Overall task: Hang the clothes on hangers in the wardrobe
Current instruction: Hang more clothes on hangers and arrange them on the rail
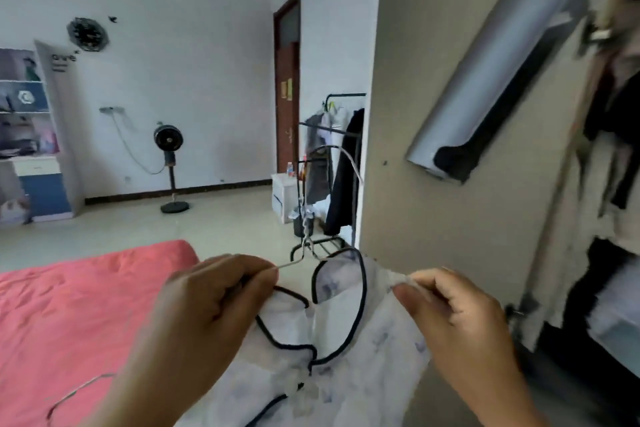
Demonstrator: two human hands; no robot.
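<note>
A white top (363,354) with faint blue print and dark piping hangs in front of me on a thin wire hanger (308,218), whose hook rises above the collar. My left hand (207,308) grips the hanger's left arm together with the left shoulder of the top. My right hand (453,315) pinches the right shoulder of the top over the hanger's other end. The open wardrobe (616,156) with dark hanging clothes is at the far right, behind its open door (450,114).
A bed with a pink cover (69,305) lies at the lower left; another wire hanger (72,392) lies on it. A black clothes rack (332,163) with garments stands behind the door edge. A standing fan (169,170) and a shelf unit (31,135) stand by the far wall.
</note>
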